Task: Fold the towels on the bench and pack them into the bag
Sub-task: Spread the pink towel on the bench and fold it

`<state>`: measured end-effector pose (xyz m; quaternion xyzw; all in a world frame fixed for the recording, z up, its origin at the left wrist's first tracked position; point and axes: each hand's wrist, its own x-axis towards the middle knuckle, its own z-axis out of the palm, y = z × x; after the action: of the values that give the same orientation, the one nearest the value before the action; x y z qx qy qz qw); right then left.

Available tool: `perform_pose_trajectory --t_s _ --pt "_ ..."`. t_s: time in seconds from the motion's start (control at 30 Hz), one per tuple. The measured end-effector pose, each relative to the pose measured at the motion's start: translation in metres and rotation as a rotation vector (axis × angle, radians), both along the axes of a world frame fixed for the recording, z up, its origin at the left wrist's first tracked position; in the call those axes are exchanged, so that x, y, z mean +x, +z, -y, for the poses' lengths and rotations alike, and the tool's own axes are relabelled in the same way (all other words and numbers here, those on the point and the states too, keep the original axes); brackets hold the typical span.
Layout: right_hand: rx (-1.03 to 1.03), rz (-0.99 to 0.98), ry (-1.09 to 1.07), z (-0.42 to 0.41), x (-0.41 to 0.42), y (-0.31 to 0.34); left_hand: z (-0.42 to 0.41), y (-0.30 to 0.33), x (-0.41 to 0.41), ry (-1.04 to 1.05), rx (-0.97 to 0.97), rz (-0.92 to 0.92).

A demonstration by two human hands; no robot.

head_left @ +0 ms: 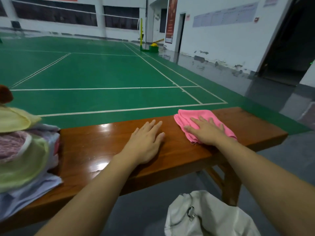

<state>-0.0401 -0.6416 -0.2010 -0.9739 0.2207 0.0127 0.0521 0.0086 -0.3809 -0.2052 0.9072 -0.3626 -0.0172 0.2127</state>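
Note:
A folded pink towel lies on the right part of the glossy brown wooden bench. My right hand presses flat on it with straight, spread fingers. My left hand rests flat on the bare bench top just left of the towel, holding nothing. A loose pile of towels in yellow, green, pink and pale blue sits on the left end of the bench. A white bag stands on the grey floor in front of the bench, below my right forearm.
Behind the bench stretches a green badminton court with white lines. A yellow-green net post stands far back. White walls and a dark doorway are at the right. A brown object shows at the left edge above the pile.

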Motion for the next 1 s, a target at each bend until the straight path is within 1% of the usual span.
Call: perform_pose_trajectory --t_s 0.3,0.47,0.6,0.8,0.9,1.0 --pt "-0.005 0.015 -0.086 0.079 -0.001 -0.005 0.021 0.005 0.004 -0.006 0.135 0.010" --pt "-0.007 0.039 -0.120 0.114 -0.010 -0.005 0.016 -0.001 0.011 0.017 0.118 -0.013" --pt "-0.002 0.081 -0.107 0.128 -0.016 -0.004 0.010 -0.005 0.017 0.044 0.104 -0.023" --pt "-0.059 0.188 0.024 0.088 -0.019 0.007 0.004 -0.001 0.016 0.054 0.066 0.006" --pt "-0.022 0.247 0.103 0.051 -0.015 0.019 -0.005 0.011 0.013 0.077 0.042 0.037" --pt "-0.026 0.276 0.232 0.004 -0.002 0.038 -0.024 0.033 0.011 0.151 0.013 0.071"
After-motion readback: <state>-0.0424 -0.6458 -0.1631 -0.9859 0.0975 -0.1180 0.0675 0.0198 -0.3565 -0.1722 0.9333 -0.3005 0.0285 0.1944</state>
